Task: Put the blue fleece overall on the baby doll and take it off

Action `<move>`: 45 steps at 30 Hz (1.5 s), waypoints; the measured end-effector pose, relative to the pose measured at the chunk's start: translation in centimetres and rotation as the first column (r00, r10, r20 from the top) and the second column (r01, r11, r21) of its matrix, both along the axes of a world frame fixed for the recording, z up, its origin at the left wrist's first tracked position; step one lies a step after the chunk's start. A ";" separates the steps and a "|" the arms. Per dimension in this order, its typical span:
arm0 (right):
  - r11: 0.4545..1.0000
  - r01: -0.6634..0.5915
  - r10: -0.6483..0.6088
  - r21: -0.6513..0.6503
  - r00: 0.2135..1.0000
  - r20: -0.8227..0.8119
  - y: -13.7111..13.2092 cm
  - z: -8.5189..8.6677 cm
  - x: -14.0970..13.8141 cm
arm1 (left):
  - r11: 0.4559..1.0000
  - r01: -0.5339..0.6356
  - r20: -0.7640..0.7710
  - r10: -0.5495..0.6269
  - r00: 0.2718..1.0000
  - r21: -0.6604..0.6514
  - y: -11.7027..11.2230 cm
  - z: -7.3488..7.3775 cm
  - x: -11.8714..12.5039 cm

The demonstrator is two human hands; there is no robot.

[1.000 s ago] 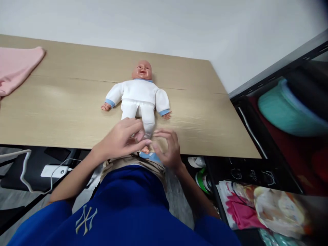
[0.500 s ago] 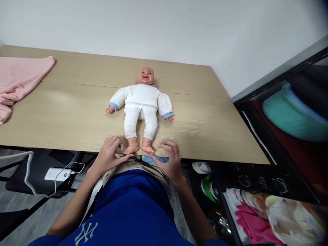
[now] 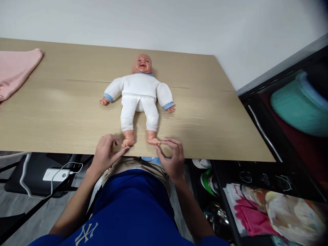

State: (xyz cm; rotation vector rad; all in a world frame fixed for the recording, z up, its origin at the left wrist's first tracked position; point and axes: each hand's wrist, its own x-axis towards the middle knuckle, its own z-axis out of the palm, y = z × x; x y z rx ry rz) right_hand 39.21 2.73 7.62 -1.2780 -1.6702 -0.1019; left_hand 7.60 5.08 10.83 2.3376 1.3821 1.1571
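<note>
A baby doll [image 3: 139,87] in a white top and white trousers with blue cuffs lies on its back on the wooden table [image 3: 212,126]. Its head points to the wall and its bare feet lie near the front edge, slightly apart. My left hand [image 3: 106,152] is beside the foot on the left, thumb tip against it. The other fingers are curled and apart from the thumb, so this hand is open. My right hand [image 3: 173,157] has thumb and forefinger closed on the toes of the foot on the right.
Pink cloth [image 3: 17,70] lies at the table's left. Below the edge, a white power bank [image 3: 56,174] with a cable rests on a black seat [image 3: 23,174]. To the right stands a dark shelf with a teal bowl [image 3: 299,106] and a pink item [image 3: 249,217].
The doll's legs have spread wider, its right-side foot moving to the right with my right hand. The view has shifted a little, and my left hand stays by the other foot.
</note>
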 end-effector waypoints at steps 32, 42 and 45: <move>0.855 -0.010 -0.193 -0.518 0.922 -0.335 -9.6 -15.8 8.1 | 0.476 0.285 0.089 -0.393 0.915 -0.832 4.3 -16.1 10.5; 0.741 -0.122 -0.137 -0.661 0.936 -0.326 -7.1 -11.0 10.6 | 0.542 0.361 0.076 -0.476 0.876 -0.759 1.0 -10.3 7.5; 0.764 -0.236 0.116 -0.600 0.966 -0.232 -7.9 -5.9 9.8 | 0.538 0.410 0.061 -0.551 0.832 -0.736 -1.2 -5.3 5.0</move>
